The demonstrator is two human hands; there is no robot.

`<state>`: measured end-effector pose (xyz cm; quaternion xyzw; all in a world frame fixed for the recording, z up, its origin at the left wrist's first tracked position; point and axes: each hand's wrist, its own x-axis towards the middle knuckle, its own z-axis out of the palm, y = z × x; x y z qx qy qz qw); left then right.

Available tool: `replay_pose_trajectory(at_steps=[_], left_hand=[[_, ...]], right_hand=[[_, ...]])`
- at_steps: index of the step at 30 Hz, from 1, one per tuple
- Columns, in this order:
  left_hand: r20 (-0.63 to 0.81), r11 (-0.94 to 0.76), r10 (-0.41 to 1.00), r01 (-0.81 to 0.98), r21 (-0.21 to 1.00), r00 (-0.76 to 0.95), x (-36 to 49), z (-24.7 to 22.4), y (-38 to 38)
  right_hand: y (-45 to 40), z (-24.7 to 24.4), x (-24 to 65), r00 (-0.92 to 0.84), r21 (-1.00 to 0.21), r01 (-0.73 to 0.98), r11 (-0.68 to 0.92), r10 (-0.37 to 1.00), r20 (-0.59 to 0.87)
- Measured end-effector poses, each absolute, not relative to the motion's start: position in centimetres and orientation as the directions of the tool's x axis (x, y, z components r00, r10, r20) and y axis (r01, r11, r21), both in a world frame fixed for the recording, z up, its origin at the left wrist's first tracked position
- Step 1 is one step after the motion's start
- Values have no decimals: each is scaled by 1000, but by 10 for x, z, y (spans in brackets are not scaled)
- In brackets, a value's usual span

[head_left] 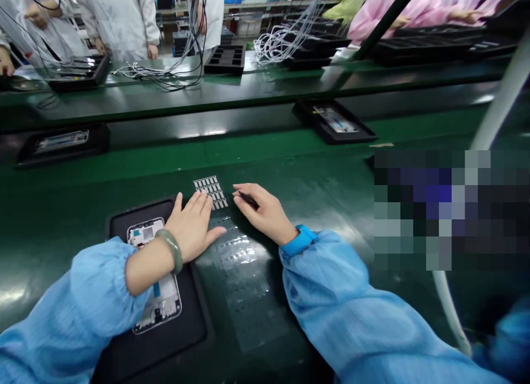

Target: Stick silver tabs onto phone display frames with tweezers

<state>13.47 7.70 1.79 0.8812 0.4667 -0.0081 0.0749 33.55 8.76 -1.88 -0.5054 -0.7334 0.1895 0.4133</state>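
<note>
My left hand [192, 224], with a green bangle at the wrist, lies flat with its fingers spread. Its fingertips cover the left part of a small sheet of silvery-grey pieces in rows [215, 190]. Just right of that sheet, my right hand [263, 210] pinches a slim black tool [248, 200], whose tip is hidden by the fingers. Under my left forearm, a phone-like metal frame [165, 301] sits in a black tray [192, 301], partly covered by my arm. A clear plastic sheet [252, 301] with rows of small marks lies between my arms.
Two black trays with similar frames stand farther off, one at left [99, 138] and one at right [360, 132]. Cable bundles [165, 77] and a black compartment tray [226, 61] occupy the far bench. Co-workers stand behind it. A pale pole [501, 96] crosses the right side.
</note>
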Motion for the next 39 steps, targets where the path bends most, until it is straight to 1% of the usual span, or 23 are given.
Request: replay_pose_trajectory(at_steps=[2, 4, 6, 10, 13, 17, 20, 23, 26, 30, 34, 39], left_hand=[[-88, -536, 830, 832, 143, 550, 140, 8, 86], [-83, -534, 829, 828, 172, 553, 139, 3, 89], [-65, -531, 830, 821, 211, 554, 136, 1, 88], [-1, -497, 852, 810, 311, 523, 131, 0, 85], [40, -460, 871, 782, 420, 490, 129, -1, 86], [52, -383, 892, 689, 615, 450, 128, 3, 84], [21, -285, 912, 596, 750, 410, 129, 8, 79], [-24, -180, 930, 511, 841, 367, 129, 10, 76], [-65, -85, 945, 432, 898, 319, 129, 9, 77], [-126, 22, 948, 333, 943, 292, 128, 10, 78], [-179, 111, 941, 238, 965, 289, 129, 12, 77], [-212, 183, 943, 132, 974, 258, 130, 12, 73]], right_hand=[[88, -21, 337, -305, -627, 617, 475, 879, 366], [88, -21, 338, -418, -572, 650, 501, 864, 281], [87, -21, 338, -464, -539, 672, 508, 856, 228], [84, -18, 338, -454, -537, 685, 492, 865, 212], [82, -16, 336, -412, -591, 666, 455, 885, 217], [81, -17, 330, -320, -722, 579, 379, 920, 227], [78, -14, 325, -212, -849, 470, 241, 965, 156], [75, -9, 320, -181, -932, 339, 130, 981, 71], [72, -6, 317, -202, -964, 248, 96, 978, 46], [70, -4, 315, -212, -979, 184, 87, 976, 47], [68, -1, 313, -181, -987, 143, 71, 982, 44], [66, 3, 309, -144, -998, 53, 24, 989, 16]])
